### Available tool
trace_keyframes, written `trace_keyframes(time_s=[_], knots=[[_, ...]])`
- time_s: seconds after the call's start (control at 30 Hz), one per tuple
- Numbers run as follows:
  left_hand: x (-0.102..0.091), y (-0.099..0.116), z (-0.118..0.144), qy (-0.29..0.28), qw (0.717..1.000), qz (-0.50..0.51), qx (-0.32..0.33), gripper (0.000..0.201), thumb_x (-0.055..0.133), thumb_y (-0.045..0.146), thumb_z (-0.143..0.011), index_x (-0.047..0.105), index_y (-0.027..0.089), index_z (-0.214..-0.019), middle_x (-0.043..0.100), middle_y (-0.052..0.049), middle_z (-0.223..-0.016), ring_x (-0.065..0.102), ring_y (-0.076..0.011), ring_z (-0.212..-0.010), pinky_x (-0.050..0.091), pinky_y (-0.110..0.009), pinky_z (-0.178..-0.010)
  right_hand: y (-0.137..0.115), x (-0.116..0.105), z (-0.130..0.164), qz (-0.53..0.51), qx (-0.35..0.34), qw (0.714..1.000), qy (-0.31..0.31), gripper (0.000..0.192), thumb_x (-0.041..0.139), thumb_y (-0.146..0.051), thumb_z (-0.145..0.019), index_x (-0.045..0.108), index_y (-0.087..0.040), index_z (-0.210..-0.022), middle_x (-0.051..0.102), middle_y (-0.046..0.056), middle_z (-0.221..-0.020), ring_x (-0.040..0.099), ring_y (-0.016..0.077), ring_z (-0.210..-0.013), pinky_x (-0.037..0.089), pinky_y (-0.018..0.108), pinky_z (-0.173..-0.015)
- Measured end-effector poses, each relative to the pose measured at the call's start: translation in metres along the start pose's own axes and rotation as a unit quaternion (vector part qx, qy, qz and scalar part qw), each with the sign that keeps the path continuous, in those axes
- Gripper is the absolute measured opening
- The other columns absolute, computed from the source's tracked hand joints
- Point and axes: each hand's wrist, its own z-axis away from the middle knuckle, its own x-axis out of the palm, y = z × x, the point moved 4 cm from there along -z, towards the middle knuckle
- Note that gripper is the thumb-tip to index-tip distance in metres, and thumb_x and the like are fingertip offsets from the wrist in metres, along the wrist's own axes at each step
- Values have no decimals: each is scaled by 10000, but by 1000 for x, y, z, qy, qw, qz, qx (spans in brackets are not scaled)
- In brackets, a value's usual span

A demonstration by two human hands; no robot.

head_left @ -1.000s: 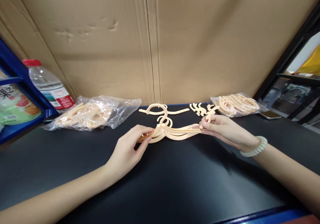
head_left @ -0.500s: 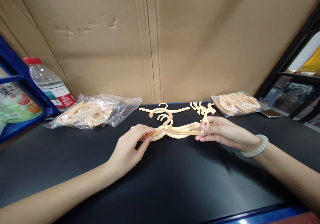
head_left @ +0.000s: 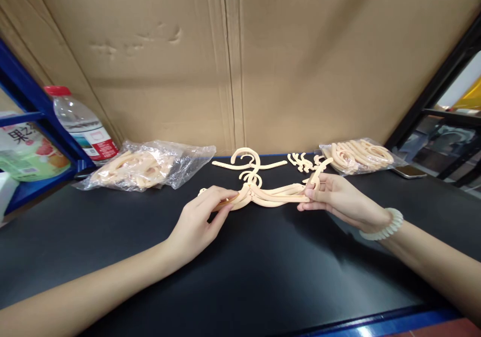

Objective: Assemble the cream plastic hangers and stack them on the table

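Note:
A beige plastic clothes hanger (head_left: 280, 197) is held by both hands just above several like hangers lying on the black tabletop. My left hand (head_left: 205, 216) is closed on its left arm in a thumb-and-finger pinch. Its right end is between the fingers of my right hand (head_left: 334, 196), along with a curved beige piece (head_left: 322, 166) that sticks up to the right. Whether that piece is joined to the hanger is hidden by the fingers. The hanger's hook points away from me. Another hanger (head_left: 272, 166) lies farther back, flat on the table.
Small curved beige pieces (head_left: 298, 162) lie at the back right. A clear bag of hanger parts (head_left: 361, 155) is beside a phone (head_left: 410, 171). Another clear bag (head_left: 143, 166) lies at left, near a red-capped bottle (head_left: 84, 121). A cardboard wall (head_left: 158, 76) closes the back.
The hanger has turned a little, so its hook stands farther up and back. In my right hand the curved piece has tipped to the right. My left hand keeps its pinch.

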Motion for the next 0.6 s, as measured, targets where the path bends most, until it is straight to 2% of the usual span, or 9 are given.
trace_keyframes(time_s=[0.1,0.3,0.47,0.6], knots=[[1,-2,1,-8,1000,2,-25,186,502,149,-924,585,189,-1086,637,-40,-975,613,-140,-854,503,-257,-759,-2,2,0,-1,-15,1000,11,398,853,-379,-616,535,-154,-696,661,18,-752,717,208,-721,610,347,-762],[0,-4,0,0,999,-20,-34,198,536,126,-886,572,201,-1066,630,-16,-978,593,-132,-847,481,-256,-763,-4,4,-1,-15,-37,999,14,331,833,-341,-657,559,-163,-713,653,-1,-748,709,178,-752,592,254,-698],[-2,-5,0,13,998,-10,-55,178,538,126,-883,578,210,-1034,607,-9,-986,584,-116,-829,487,-217,-704,-3,3,-3,-36,-47,998,5,259,772,-355,-738,639,-175,-869,654,22,-838,679,155,-766,583,255,-671],[-4,-8,0,26,996,-7,-81,151,545,165,-890,584,209,-1030,595,-16,-993,587,-121,-825,492,-218,-671,-6,0,-4,-52,-80,995,15,215,717,-371,-796,673,-168,-853,616,34,-903,617,137,-802,567,245,-658]])
